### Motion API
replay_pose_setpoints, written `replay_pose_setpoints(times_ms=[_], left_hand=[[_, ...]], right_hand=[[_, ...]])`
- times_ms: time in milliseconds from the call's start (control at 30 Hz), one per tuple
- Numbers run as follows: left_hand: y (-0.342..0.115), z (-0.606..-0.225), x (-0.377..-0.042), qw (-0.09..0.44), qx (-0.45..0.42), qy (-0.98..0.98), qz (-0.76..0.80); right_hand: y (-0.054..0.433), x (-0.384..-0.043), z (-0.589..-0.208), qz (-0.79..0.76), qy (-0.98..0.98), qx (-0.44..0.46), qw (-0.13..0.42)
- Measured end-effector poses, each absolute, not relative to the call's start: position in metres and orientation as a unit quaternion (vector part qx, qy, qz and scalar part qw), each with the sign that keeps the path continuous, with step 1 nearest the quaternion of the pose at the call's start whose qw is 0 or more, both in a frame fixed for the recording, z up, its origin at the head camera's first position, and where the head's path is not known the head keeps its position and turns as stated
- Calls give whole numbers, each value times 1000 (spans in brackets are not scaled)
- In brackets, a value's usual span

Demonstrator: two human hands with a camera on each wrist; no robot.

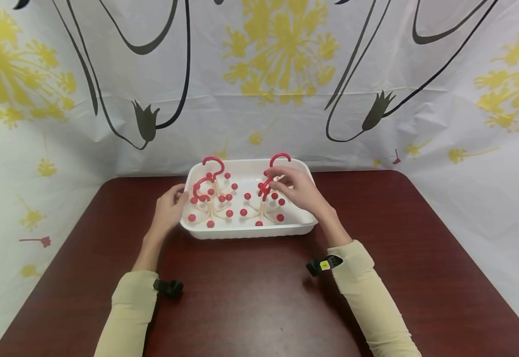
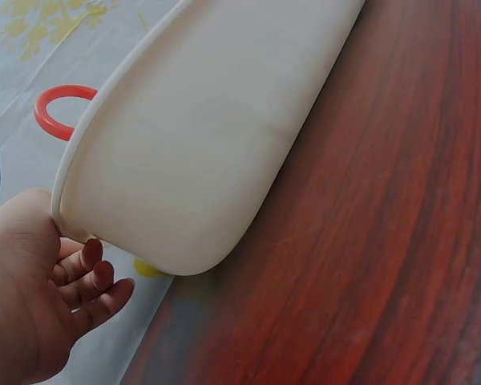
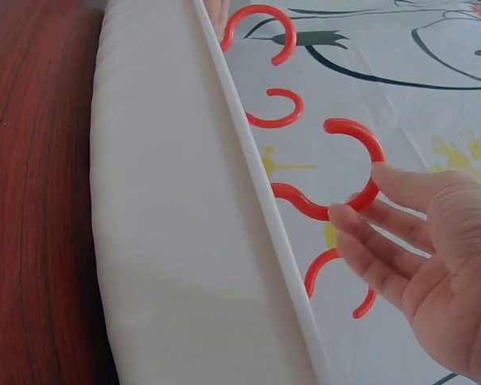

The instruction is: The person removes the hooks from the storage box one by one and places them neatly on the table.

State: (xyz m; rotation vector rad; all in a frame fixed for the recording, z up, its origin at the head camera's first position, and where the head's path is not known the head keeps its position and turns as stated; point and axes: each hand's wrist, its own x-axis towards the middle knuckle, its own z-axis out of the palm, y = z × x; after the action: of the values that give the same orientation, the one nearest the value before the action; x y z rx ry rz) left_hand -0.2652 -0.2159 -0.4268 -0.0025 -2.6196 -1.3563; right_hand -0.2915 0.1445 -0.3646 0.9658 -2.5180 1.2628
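Note:
A white plastic tray stands on the table, holding several hanger-like pieces, each with a red hook, cream arms and red ball tips. My left hand grips the tray's left rim; in the left wrist view, the fingers curl beneath that rim. Over the tray's right half, my right hand pinches the front right red hook between thumb and fingers. Behind it rises another red hook. Two more pieces, with a red hook at the back, stand in the left half.
The dark red-brown table has rounded far corners. Right behind it hangs a white cloth with yellow and dark plant prints. Black wrist cameras, such as the left wrist camera, stick out inward from both cuffs.

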Motion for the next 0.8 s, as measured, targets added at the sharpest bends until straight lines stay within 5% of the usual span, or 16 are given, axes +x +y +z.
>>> replay_pose_setpoints(times_ms=[800], left_hand=[[-214,-432,-267,98,5,-873,-478]], right_hand=[[137,-296,-352,397,-854,321,104]])
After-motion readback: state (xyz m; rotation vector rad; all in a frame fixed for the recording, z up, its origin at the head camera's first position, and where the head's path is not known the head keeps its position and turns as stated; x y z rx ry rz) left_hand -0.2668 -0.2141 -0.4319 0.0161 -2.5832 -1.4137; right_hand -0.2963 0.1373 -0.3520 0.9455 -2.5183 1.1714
